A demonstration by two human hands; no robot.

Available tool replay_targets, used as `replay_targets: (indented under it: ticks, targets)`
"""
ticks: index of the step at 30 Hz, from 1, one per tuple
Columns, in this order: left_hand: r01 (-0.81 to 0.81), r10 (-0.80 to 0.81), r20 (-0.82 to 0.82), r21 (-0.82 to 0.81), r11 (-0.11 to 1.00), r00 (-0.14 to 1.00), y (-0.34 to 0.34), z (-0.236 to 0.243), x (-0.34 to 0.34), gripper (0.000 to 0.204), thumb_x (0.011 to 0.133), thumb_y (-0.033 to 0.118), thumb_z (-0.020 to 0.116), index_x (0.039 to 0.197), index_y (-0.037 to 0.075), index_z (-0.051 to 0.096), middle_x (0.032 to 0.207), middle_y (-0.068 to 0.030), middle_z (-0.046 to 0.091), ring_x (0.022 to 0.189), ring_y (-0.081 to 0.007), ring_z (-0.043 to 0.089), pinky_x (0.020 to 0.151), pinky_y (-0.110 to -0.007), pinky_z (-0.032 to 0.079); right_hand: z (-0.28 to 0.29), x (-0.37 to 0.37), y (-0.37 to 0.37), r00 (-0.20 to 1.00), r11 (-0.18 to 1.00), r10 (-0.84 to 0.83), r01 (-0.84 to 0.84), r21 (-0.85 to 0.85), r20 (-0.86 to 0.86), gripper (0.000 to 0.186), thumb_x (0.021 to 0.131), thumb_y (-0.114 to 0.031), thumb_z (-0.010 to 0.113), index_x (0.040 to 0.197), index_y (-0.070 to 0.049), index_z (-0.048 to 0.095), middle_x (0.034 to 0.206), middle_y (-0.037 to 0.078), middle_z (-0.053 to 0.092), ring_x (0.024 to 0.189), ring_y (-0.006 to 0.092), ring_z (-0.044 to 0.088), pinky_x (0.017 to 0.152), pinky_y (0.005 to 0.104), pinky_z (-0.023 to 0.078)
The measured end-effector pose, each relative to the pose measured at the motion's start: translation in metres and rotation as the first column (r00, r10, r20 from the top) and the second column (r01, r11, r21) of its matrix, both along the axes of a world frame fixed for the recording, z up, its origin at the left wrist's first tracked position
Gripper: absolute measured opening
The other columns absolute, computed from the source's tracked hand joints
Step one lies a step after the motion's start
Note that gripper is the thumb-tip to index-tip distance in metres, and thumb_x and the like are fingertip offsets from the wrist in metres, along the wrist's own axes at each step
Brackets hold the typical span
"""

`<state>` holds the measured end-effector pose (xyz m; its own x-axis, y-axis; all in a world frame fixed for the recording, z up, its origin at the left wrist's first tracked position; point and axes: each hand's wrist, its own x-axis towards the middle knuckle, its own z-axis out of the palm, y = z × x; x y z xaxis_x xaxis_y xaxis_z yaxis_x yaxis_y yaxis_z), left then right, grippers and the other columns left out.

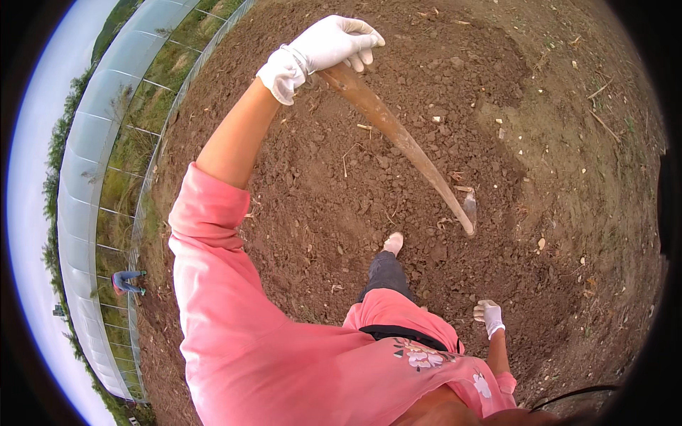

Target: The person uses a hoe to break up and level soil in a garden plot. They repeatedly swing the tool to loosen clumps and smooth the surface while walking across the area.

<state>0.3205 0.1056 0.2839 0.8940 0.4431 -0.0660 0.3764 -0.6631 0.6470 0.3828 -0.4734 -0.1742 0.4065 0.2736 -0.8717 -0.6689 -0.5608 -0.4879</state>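
Hoe sat clenched near its upper end in my left hand, presumably for reach, its metal head down at the brown soil right of my foot; my right hand hung loose, apparently empty, perhaps for balance.

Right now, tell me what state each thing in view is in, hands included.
Left hand: gloved, closed on the handle's upper end.
Hoe: held slanting, head low; soil contact unclear.
Right hand: gloved, lowered, fingers bent, nothing visible in it.
Left sleeve: pushed up, forearm bare.
Soil: loose, cloddy.
Greenhouse: sheeted above, plants showing through its side.
Co-worker: bent over beside it.
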Motion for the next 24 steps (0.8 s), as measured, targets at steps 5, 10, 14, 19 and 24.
replay_targets:
  ticks: [5, 10, 14, 19, 24]
  targets:
    - [-0.340, 0.357, 0.001, -0.307, 0.889, 0.934, -0.002, -0.047, -0.128, 0.014, 0.084, 0.008, 0.049, 0.093, 0.003, 0.058, 0.067, 0.0004, 0.056, 0.061, -0.0055, 0.051, 0.060, -0.021, 0.045, -0.042, 0.006, 0.173, 0.997, 0.993, -0.038, 0.047, 0.112, -0.074, 0.029, 0.087, -0.029, 0.046, 0.102, -0.003, 0.049, 0.089, 0.008, 0.058, 0.072, 0.0183, 0.057, 0.059, 0.0329, 0.050]
    - [-0.664, 0.684, -0.120, -0.409, 0.626, 0.720, -0.071, -0.083, -0.247, 0.013, 0.083, 0.004, 0.049, 0.094, 0.002, 0.055, 0.069, -0.0006, 0.057, 0.064, -0.0063, 0.053, 0.063, -0.021, 0.045, -0.079, -0.054, 0.310, 0.828, 0.942, -0.242, 0.326, 0.084, -0.507, 0.076, 0.081, -0.055, 0.045, 0.129, 0.000, 0.023, 0.125, 0.016, 0.038, 0.110, 0.0321, 0.043, 0.089, 0.0414, 0.040]
    - [-0.709, 0.682, -0.227, -0.064, 0.702, 0.695, -0.099, -0.101, -0.284, 0.011, 0.078, 0.006, 0.057, 0.088, 0.002, 0.058, 0.074, -0.0037, 0.061, 0.068, -0.0080, 0.059, 0.064, -0.022, 0.048, -0.130, -0.093, 0.335, 0.534, 0.654, -0.602, 0.757, 0.018, -0.593, 0.031, 0.084, -0.037, 0.048, 0.075, -0.008, 0.043, 0.065, 0.003, 0.048, 0.059, 0.0155, 0.051, 0.056, 0.0315, 0.047]
    - [-0.830, 0.796, -0.257, -0.050, 0.555, 0.547, -0.085, -0.166, -0.368, 0.009, 0.080, 0.002, 0.049, 0.082, 0.000, 0.057, 0.060, -0.0039, 0.058, 0.057, -0.0078, 0.056, 0.054, -0.022, 0.046, -0.171, -0.130, 0.332, 0.522, 0.641, -0.695, 0.761, -0.098, -0.495, 0.024, 0.078, -0.017, 0.051, 0.059, -0.012, 0.037, 0.050, 0.002, 0.039, 0.044, 0.0168, 0.040, 0.045, 0.0299, 0.040]
    - [-0.895, 0.836, -0.327, -0.235, 0.379, 0.440, -0.063, -0.277, -0.441, 0.018, 0.086, 0.002, 0.038, 0.078, 0.001, 0.055, 0.052, -0.0013, 0.050, 0.046, -0.0053, 0.047, 0.044, -0.020, 0.037, -0.112, -0.090, 0.287, 0.576, 0.630, -0.760, 0.766, -0.126, -0.302, 0.013, 0.073, -0.013, 0.055, 0.066, -0.008, 0.045, 0.054, 0.007, 0.046, 0.051, 0.0226, 0.048, 0.051, 0.0334, 0.044]
